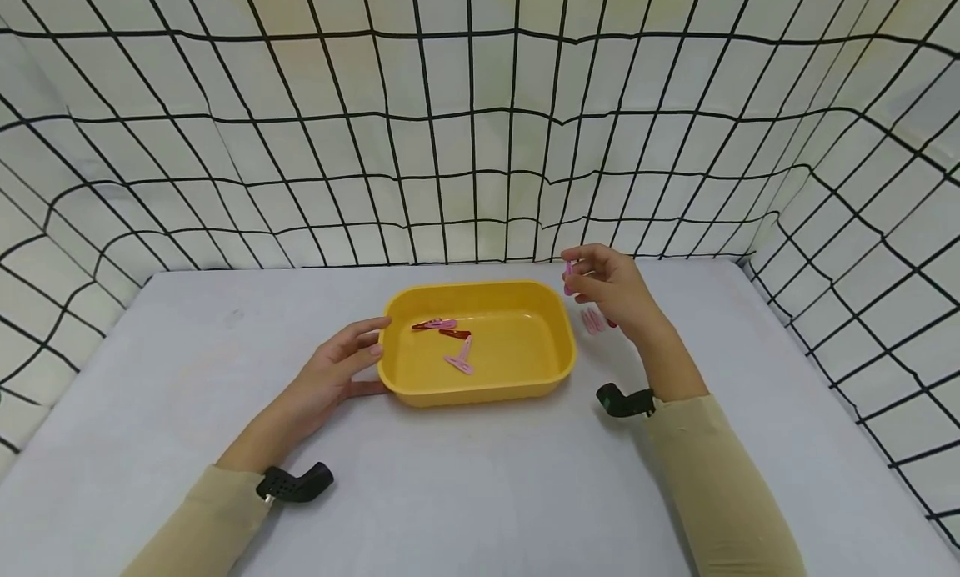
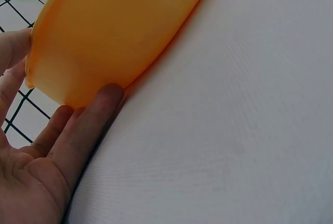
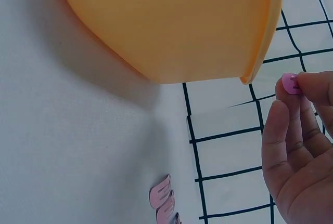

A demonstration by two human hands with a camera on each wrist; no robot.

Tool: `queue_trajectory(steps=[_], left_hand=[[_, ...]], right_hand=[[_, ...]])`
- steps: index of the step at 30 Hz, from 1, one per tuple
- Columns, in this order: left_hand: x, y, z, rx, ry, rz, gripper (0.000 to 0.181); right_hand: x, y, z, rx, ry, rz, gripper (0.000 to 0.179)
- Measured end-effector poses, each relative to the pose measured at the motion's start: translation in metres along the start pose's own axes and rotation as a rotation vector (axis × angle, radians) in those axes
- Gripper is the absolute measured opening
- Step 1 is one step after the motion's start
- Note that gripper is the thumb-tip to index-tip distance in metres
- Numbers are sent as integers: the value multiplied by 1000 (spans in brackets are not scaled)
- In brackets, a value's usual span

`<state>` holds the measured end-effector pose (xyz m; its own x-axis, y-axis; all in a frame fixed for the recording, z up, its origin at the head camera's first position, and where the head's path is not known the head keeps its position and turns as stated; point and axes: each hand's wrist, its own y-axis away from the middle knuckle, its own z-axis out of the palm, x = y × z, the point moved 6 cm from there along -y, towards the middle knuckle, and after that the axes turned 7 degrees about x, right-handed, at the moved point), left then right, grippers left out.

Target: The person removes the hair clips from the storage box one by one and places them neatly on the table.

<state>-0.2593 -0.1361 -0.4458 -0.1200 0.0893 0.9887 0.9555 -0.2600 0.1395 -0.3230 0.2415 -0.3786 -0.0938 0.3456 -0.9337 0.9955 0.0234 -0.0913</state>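
Observation:
A yellow tray (image 1: 480,398) sits on the table with several pink and dark red hair clips inside, among them a pink clip (image 1: 459,363). At its left end, my left hand (image 1: 337,364) rests its fingers against the rim and outer wall; in the left wrist view a fingertip (image 2: 110,94) presses low on the wall. Beyond the tray's right side, my right hand (image 1: 611,285) pinches a pink hair clip (image 3: 291,83) between thumb and finger, raised over the table. Below that hand lie more pink clips (image 1: 592,321), with a red one partly hidden by the hand.
A white cloth covers the table (image 1: 465,485). Black wire mesh (image 1: 472,143) over white sheeting encloses the back and both sides. Each wrist wears a black camera, such as the left wrist camera (image 1: 296,483).

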Motion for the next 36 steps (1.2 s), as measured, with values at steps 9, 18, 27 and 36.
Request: queue_trajectory(steps=[9,18,27,36], left_hand=[[0,-1,0,-2,-1,5,54],[-2,-1,-1,2,1,6,54],[-2,0,-1,-1,0,10,53],[-1,1,-2,9,3,2,53]], right_hand=[[2,1,3,-13,3,7,33],[5,-1,5,-33,13,28,33],[6,-1,8,-43,15,43,33],[6,-2,8,-49,14,24,33]])
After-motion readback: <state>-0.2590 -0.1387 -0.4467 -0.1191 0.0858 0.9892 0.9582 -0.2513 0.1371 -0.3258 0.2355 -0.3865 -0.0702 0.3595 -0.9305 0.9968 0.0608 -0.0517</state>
